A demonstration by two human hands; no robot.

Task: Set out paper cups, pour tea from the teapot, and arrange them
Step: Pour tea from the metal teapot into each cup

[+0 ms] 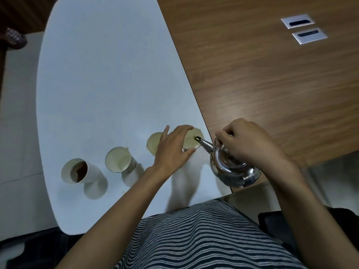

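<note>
Several paper cups stand in a row on the white table (101,78). The rightmost cup (192,141) holds pale tea, and my left hand (173,148) grips its side. My right hand (246,138) holds the handle of a steel teapot (231,167), tilted so its spout tip hangs over that cup's mouth. Left of it stands a second cup (154,141) with pale tea, partly hidden by my left hand. Further left is an empty-looking cup (118,159). The leftmost cup (74,170) has dark tea leaves inside.
A wooden table (272,84) adjoins the white one on the right, with two metal cable ports (303,29) at the far right. The teapot hovers near the seam and front edge. A dark object (13,38) sits at the far left.
</note>
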